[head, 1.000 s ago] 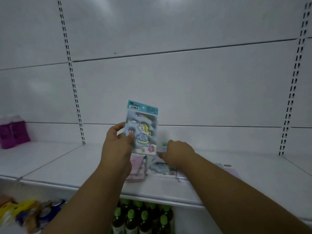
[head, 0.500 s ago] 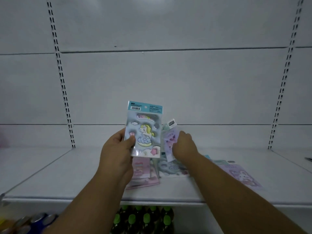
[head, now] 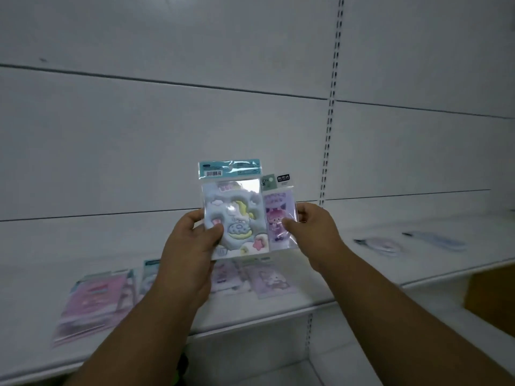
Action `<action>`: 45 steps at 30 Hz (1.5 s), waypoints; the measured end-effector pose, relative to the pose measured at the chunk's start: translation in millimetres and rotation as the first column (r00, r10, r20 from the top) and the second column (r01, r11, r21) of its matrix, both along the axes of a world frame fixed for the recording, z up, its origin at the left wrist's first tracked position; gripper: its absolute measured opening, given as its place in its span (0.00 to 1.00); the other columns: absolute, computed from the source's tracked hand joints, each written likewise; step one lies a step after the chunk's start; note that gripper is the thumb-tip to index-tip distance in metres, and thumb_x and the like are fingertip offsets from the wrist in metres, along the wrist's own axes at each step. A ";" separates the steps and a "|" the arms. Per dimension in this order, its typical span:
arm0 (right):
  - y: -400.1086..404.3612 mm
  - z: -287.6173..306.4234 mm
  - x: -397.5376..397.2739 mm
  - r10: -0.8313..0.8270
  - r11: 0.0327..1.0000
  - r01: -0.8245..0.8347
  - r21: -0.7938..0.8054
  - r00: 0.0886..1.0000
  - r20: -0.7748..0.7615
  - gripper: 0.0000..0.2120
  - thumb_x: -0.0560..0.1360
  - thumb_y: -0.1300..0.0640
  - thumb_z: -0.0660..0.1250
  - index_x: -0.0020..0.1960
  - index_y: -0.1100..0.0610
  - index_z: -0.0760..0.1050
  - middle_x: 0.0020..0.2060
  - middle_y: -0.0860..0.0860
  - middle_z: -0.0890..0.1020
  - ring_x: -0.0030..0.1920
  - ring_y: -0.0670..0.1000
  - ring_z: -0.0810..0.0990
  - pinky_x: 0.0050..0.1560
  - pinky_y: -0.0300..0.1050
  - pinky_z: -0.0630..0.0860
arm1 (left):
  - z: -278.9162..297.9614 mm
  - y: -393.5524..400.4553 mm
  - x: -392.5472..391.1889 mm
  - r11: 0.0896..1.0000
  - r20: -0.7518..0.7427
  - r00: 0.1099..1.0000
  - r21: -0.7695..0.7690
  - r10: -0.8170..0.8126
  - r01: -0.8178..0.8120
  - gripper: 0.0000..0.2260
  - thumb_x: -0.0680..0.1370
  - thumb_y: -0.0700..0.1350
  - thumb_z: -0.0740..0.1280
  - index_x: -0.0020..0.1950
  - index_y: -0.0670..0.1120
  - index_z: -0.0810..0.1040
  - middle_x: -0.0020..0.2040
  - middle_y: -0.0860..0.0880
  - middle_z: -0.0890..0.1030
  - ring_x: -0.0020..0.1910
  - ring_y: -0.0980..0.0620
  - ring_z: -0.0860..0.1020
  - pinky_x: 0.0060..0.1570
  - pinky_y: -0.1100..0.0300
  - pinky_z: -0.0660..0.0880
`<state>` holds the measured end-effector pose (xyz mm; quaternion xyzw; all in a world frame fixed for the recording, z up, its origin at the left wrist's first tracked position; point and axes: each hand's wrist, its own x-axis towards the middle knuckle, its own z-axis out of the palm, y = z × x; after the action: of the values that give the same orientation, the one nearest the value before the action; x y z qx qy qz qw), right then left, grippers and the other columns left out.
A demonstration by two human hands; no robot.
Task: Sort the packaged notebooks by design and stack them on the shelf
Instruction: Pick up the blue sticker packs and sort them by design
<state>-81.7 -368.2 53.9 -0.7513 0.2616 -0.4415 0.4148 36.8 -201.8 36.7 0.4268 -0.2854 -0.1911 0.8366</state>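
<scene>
My left hand (head: 192, 243) grips a blue packaged notebook with a unicorn design (head: 234, 210), held upright above the shelf. My right hand (head: 309, 229) holds a purple packaged notebook with a cartoon girl (head: 278, 215) just behind and to the right of the blue one, its left part hidden by it. On the white shelf (head: 278, 307) below lie a pink packaged notebook (head: 94, 302) at the left, a blue one (head: 147, 277) beside it, and purple ones (head: 267, 277) under my hands.
Two more flat packages (head: 381, 243) (head: 440, 240) lie on the shelf at the far right. A slotted upright (head: 328, 129) runs down the white back panel. A brown box (head: 490, 293) stands below the shelf at right.
My right hand has lifted the purple notebook from the shelf up beside the blue one. The view has swung to the right, so the shelf items now lie lower left.
</scene>
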 end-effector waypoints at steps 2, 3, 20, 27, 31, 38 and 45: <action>-30.8 -6.9 -36.8 -0.052 0.998 0.051 -0.027 0.999 -0.006 0.05 0.72 0.61 0.71 0.46 0.53 0.81 0.41 0.52 0.85 0.42 0.53 0.83 0.42 0.49 0.81 | -2.2 -34.7 -29.3 1.000 0.008 1.000 0.017 -0.026 0.026 0.08 0.77 0.36 0.66 0.55 0.45 0.77 0.45 0.43 0.86 0.42 0.42 0.85 0.32 0.55 0.80; -48.2 -11.4 -56.4 -0.076 0.996 0.076 -0.043 0.997 -0.011 0.05 0.72 0.61 0.72 0.45 0.52 0.81 0.40 0.50 0.85 0.41 0.50 0.84 0.39 0.44 0.80 | -4.0 -53.0 -44.9 0.999 0.012 1.000 0.025 -0.029 0.029 0.09 0.77 0.36 0.66 0.55 0.44 0.77 0.45 0.43 0.86 0.41 0.43 0.85 0.31 0.56 0.80; -320.7 -16.4 -269.9 -0.223 0.974 0.217 -0.068 0.970 -0.100 0.05 0.71 0.58 0.73 0.39 0.50 0.80 0.36 0.47 0.85 0.36 0.47 0.84 0.39 0.44 0.80 | -8.4 -328.5 -244.4 0.990 -0.097 0.988 0.059 -0.120 0.126 0.09 0.77 0.33 0.64 0.55 0.42 0.78 0.40 0.47 0.86 0.36 0.49 0.85 0.27 0.62 0.77; -427.0 -26.6 -280.9 -0.376 0.925 0.372 -0.069 0.879 -0.293 0.07 0.74 0.62 0.66 0.45 0.63 0.82 0.41 0.59 0.84 0.41 0.56 0.83 0.46 0.54 0.80 | -5.2 -413.3 -241.6 0.983 -0.078 0.983 0.068 -0.165 0.170 0.08 0.78 0.36 0.65 0.55 0.44 0.78 0.44 0.45 0.86 0.42 0.44 0.85 0.33 0.54 0.81; -471.6 -31.2 -286.5 -0.356 0.926 0.378 -0.027 0.842 -0.405 0.06 0.73 0.64 0.67 0.43 0.67 0.81 0.41 0.64 0.83 0.37 0.56 0.81 0.40 0.48 0.79 | -12.2 -456.8 -246.1 0.982 -0.124 0.980 0.079 -0.159 0.169 0.08 0.77 0.36 0.65 0.55 0.43 0.77 0.44 0.45 0.86 0.43 0.45 0.85 0.38 0.53 0.81; -507.3 -36.4 -276.7 -0.153 0.987 0.155 -0.050 0.768 -0.622 0.13 0.70 0.60 0.72 0.48 0.68 0.80 0.39 0.60 0.81 0.37 0.54 0.80 0.37 0.43 0.77 | -14.3 -501.6 -269.3 0.991 -0.136 0.985 0.073 -0.105 0.115 0.08 0.77 0.34 0.64 0.55 0.41 0.78 0.45 0.43 0.86 0.43 0.44 0.85 0.35 0.55 0.81; -532.2 -40.5 -280.8 -0.273 0.913 -0.051 -0.404 0.661 -0.699 0.16 0.67 0.49 0.74 0.36 0.57 0.70 0.32 0.49 0.72 0.39 0.52 0.76 0.29 0.38 0.63 | -22.5 -530.5 -302.7 0.993 -0.175 0.982 0.103 0.077 -0.060 0.09 0.77 0.35 0.65 0.56 0.41 0.77 0.45 0.43 0.86 0.41 0.44 0.85 0.39 0.52 0.81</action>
<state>-362.6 -900.4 13.3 -0.9140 0.3607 -0.1647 0.0856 -265.8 -732.3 14.3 0.4577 -0.1849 -0.2132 0.8432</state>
